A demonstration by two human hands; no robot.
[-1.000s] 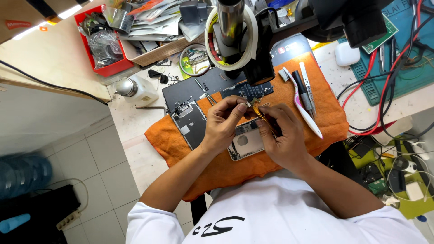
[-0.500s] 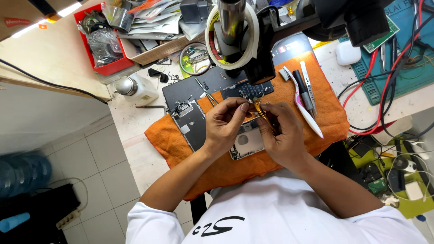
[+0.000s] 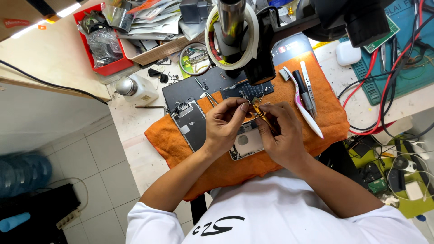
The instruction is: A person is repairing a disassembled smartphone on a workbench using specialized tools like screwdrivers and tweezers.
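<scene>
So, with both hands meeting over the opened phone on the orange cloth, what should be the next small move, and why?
Probably a slight lowering of the tool tip toward the opened phone. The right hand holds a thin yellow-handled tool, and the left hand pinches at its tip, above the phone on the orange cloth. What sits between the fingertips is too small to tell.

Opened phone (image 3: 244,143) on orange cloth (image 3: 316,113)
</scene>
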